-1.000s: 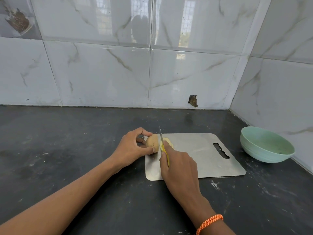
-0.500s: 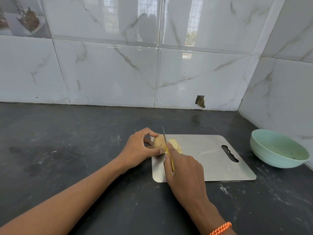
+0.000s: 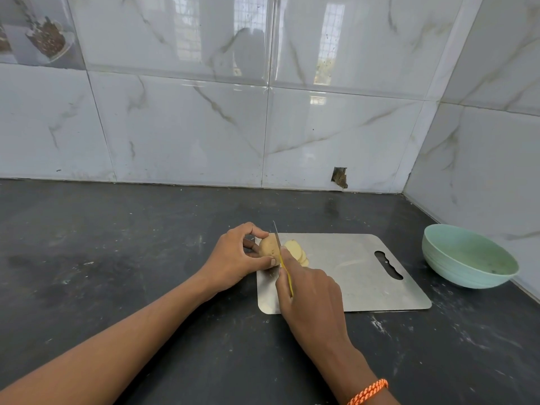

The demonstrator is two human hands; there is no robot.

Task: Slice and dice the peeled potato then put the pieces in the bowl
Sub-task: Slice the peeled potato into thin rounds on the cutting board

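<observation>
The uncut part of the peeled potato (image 3: 268,247) lies at the left end of a steel cutting board (image 3: 359,276). My left hand (image 3: 233,258) grips it between thumb and curled fingers. My right hand (image 3: 309,290) holds a knife (image 3: 277,238) with a yellow handle, its blade standing on edge against the potato's cut face. Several pale round slices (image 3: 296,252) lean together just right of the blade. A pale green bowl (image 3: 467,255) stands on the counter to the right of the board, apart from both hands.
The dark stone counter (image 3: 117,258) runs left and forward of the board. Tiled walls close the back and the right side, meeting in a corner behind the bowl. The board has a handle slot (image 3: 388,264) at its right end.
More slices lie to the right of the blade than a second ago, and the uncut piece is shorter. The camera view has shifted left; both hands keep their grips.
</observation>
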